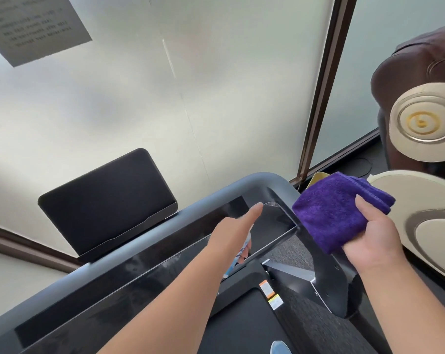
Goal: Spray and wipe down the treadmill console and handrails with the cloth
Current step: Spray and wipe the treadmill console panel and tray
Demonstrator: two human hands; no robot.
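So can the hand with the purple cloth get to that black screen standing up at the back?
Probably yes. Nothing stands between the right hand and the screen, though the left arm crosses partway.

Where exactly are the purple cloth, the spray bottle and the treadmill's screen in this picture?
purple cloth (331,213): head view, middle of the folded face.
spray bottle (242,252): head view, labelled body showing beneath the left hand.
treadmill screen (106,200): head view, centre of the dark panel.
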